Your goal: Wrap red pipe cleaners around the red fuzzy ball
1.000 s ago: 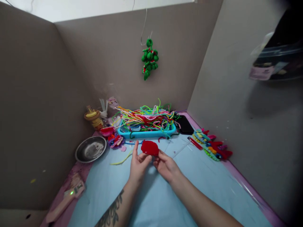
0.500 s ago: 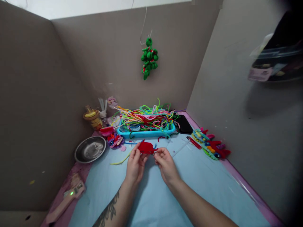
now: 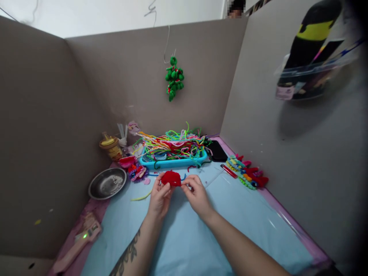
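Observation:
A small red fuzzy piece (image 3: 171,178) made of pipe cleaner is held between both hands above the light blue mat (image 3: 184,237). My left hand (image 3: 158,197) pinches its left side with closed fingers. My right hand (image 3: 196,194) pinches its right end, where a short blue strand sticks out. Just beyond the hands stands a turquoise tray (image 3: 172,161) heaped with pipe cleaners of many colours.
A steel bowl (image 3: 107,183) with small beads sits at the left, and a pink glue gun (image 3: 75,245) lies near the front left. Finished colourful pieces (image 3: 246,174) lie by the right wall beside a black phone (image 3: 217,150). A green piece (image 3: 174,78) hangs from a wire. Grey partitions enclose three sides.
Both hands have moved slightly away from me with the red piece, and the left fingers have closed on it. The camera has tilted up and to the right.

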